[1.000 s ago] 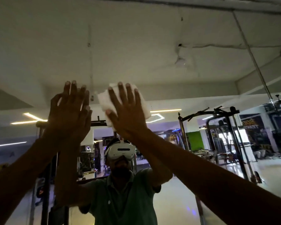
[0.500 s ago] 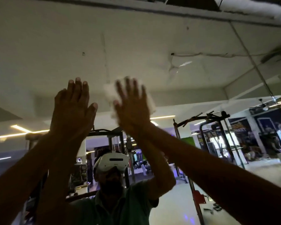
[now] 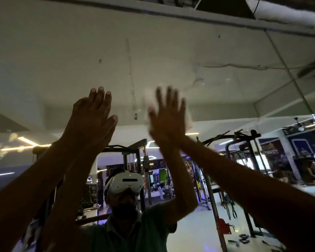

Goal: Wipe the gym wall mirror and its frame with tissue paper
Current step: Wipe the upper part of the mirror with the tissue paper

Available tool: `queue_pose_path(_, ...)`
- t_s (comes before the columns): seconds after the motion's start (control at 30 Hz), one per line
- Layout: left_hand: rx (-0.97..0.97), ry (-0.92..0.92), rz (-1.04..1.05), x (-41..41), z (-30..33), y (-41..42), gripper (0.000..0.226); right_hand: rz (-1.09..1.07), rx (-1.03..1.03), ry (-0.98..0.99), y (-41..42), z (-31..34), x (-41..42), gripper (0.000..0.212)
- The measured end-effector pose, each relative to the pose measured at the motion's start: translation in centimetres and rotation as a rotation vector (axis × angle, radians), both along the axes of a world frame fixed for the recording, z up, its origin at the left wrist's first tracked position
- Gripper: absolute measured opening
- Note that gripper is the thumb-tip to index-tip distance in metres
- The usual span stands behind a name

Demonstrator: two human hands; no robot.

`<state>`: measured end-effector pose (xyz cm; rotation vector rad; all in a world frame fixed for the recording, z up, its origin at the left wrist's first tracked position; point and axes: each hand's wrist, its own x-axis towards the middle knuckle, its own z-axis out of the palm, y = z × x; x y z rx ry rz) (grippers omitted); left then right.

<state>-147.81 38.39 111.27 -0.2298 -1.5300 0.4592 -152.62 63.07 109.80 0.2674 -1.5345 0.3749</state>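
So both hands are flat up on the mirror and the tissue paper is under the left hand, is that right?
Not quite. In the head view the tissue paper is under the right hand, not the left hand, which is bare. Both hands are raised flat against the mirror.

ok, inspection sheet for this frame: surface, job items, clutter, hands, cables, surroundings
Surface: wall mirror, reflecting the ceiling and gym; a streak runs down the glass between the hands.
Job's things: tissue paper, blurred, pressed flat to the glass; top frame overhead.
Clutter: nothing seen.
Grippers: right hand flat on the tissue, fingers spread; left hand flat against the mirror, holding nothing.
Cables: one dangles at the ceiling opening.
Surroundings: reflected weight racks, ceiling light strips, wall posters.
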Motion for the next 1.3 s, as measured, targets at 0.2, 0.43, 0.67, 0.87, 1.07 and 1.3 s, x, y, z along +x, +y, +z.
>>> queue_pose_path(0.2,-0.049,-0.013,-0.063,2.5,-0.3,0.1,0.074,-0.051,0.193,0.011,6.7,1.3,-1.3,0.08)
queue_pose_path(0.43,-0.025,-0.002,-0.1,1.8,-0.7,0.7,0.078,-0.008,0.03,0.023,1.8,1.8,0.2,0.083)
queue_pose_path(0.67,-0.085,-0.004,-0.103,1.9,-0.8,-0.5,0.081,0.085,0.302,0.063,0.9,0.8,-0.2,0.082)
queue_pose_path(0.87,-0.063,0.052,-0.182,1.3,-1.6,0.3,0.08,0.004,-0.1,-0.104,6.1,5.6,-0.2,0.093)
queue_pose_path(1.07,-0.046,0.036,-0.101,0.1,-1.0,-0.9,0.073,0.002,0.459,0.072,-1.4,-1.5,0.5,0.067)
queue_pose_path(1.3,-0.077,0.011,-0.076,1.2,-1.0,-1.0,0.076,0.005,-0.135,-0.134,7.7,7.1,-1.2,0.075)
